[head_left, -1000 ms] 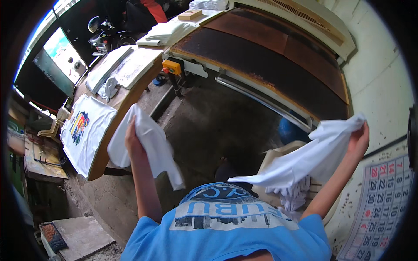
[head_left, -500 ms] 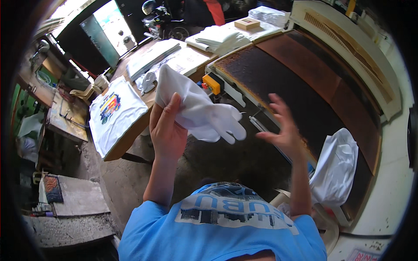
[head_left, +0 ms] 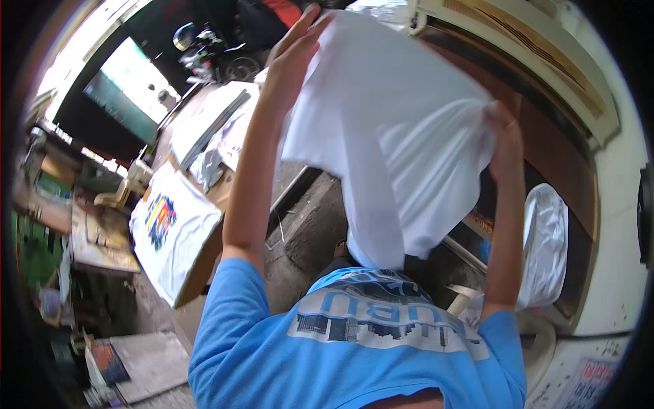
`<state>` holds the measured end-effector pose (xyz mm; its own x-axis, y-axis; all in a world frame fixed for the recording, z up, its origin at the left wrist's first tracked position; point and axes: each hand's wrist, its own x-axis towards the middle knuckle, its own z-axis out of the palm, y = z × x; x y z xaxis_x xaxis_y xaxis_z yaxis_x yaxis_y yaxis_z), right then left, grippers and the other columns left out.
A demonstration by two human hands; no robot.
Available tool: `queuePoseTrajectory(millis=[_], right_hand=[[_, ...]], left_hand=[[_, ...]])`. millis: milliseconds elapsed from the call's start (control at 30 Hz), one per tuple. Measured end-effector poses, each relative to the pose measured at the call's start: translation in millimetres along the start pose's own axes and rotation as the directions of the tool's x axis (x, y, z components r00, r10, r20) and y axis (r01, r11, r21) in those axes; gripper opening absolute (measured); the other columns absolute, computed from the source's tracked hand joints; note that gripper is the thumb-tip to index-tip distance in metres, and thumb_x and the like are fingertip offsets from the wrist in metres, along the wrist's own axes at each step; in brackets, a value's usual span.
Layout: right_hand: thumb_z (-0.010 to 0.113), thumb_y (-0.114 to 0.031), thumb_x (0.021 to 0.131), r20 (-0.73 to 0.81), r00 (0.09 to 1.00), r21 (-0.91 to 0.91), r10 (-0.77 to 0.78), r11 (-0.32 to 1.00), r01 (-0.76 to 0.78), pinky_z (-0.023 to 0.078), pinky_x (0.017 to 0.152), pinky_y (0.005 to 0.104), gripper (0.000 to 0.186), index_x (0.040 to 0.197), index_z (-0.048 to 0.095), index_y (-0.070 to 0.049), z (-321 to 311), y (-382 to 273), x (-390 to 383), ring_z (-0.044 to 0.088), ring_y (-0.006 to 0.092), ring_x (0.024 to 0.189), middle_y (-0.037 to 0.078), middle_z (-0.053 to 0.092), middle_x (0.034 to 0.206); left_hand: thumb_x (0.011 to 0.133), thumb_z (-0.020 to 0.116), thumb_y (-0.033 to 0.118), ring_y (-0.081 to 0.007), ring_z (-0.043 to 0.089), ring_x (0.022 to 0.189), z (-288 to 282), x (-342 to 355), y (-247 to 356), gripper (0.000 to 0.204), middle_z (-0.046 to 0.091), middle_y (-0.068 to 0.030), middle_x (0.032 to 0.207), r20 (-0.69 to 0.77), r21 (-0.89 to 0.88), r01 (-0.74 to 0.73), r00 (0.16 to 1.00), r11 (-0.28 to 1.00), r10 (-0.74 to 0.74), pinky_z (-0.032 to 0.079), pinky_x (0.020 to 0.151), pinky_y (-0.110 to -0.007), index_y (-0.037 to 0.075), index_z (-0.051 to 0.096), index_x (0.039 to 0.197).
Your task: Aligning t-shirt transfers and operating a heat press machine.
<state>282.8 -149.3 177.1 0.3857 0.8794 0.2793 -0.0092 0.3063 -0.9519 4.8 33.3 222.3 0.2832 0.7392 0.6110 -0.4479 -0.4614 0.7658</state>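
Observation:
My left hand (head_left: 293, 51) is raised high, its fingers on the upper left corner of a white fabric piece (head_left: 371, 123). My right hand (head_left: 501, 136) grips the same piece at its right side, partly hidden by the cloth and blurred. The fabric hangs stretched between both hands, creased at the right, over the front of a wide machine with a dark brown bed (head_left: 565, 167). Another white fabric piece (head_left: 545, 245) lies bunched on that bed, right of my right forearm.
A table at the left holds a white shirt with a colourful print (head_left: 174, 238) and stacked white garments (head_left: 204, 119). A motorcycle (head_left: 204, 58) stands near a bright open doorway (head_left: 129, 75). A pale plastic chair (head_left: 528, 341) is beside me at lower right.
The fabric that was bunched in my left hand is now lifted and spread out. My right hand, open and free half a second ago, has taken hold of its right side.

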Motion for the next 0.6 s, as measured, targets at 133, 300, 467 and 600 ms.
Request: queuePoseTrajectory(millis=[133, 300, 467, 600], right_hand=[[0.057, -0.027, 0.081, -0.443, 0.868, -0.460, -0.222, 0.888, -0.008, 0.042, 0.075, 0.0276, 0.035, 0.103, 0.052, 0.000, -89.7, 18.6, 24.6, 0.052, 0.0150, 0.086, 0.009, 0.055, 0.095], [0.058, -0.025, 0.080, -0.664, 0.719, -0.637, -0.207, 0.659, -0.399, 0.042, 0.081, 0.0297, 0.040, 0.108, 0.048, 0.002, -154.7, 90.1, -71.3, 0.054, 0.0219, 0.095, 0.014, 0.056, 0.102], [0.059, -0.017, 0.075, -0.776, 0.623, -0.549, -0.099, 0.595, -0.588, 0.045, 0.068, 0.0281, 0.020, 0.086, 0.060, -0.001, -147.2, 135.0, -172.7, 0.059, 0.0183, 0.075, 0.010, 0.062, 0.079], [0.059, -0.015, 0.074, -0.810, 0.564, -0.570, -0.161, 0.443, -0.692, 0.046, 0.064, 0.0296, 0.017, 0.083, 0.060, -0.001, -113.8, 139.3, -203.9, 0.061, 0.0209, 0.071, 0.011, 0.063, 0.075]], left_hand=[[0.084, 0.053, 0.030, -0.0140, 0.045, 0.105, 21.1, 45.7, -62.9, 0.052, 0.051, -0.0101, 0.114, 0.302, 0.358, -0.178, 0.951, 0.917, 0.067, 0.032, 0.090, -0.024, 0.009, 0.037, 0.128], [0.084, 0.051, 0.020, -0.0065, 0.054, 0.067, -15.8, -25.2, -159.0, 0.024, 0.058, -0.0010, 0.078, 0.327, 0.407, 0.119, 0.907, 0.906, -0.266, 0.042, 0.058, -0.018, 0.003, 0.059, 0.099], [0.082, 0.050, 0.016, -0.0087, 0.054, 0.060, -25.4, -122.9, -218.4, 0.019, 0.058, -0.0025, 0.070, 0.363, 0.389, 0.721, 0.452, 0.573, -0.815, 0.043, 0.051, -0.021, 0.002, 0.060, 0.090], [0.077, 0.057, 0.029, -0.0126, 0.056, 0.064, -11.0, -166.3, -240.1, 0.044, 0.059, -0.0070, 0.082, 0.363, 0.614, 0.717, 0.115, 0.330, -0.925, 0.044, 0.053, -0.025, 0.002, 0.049, 0.111]])
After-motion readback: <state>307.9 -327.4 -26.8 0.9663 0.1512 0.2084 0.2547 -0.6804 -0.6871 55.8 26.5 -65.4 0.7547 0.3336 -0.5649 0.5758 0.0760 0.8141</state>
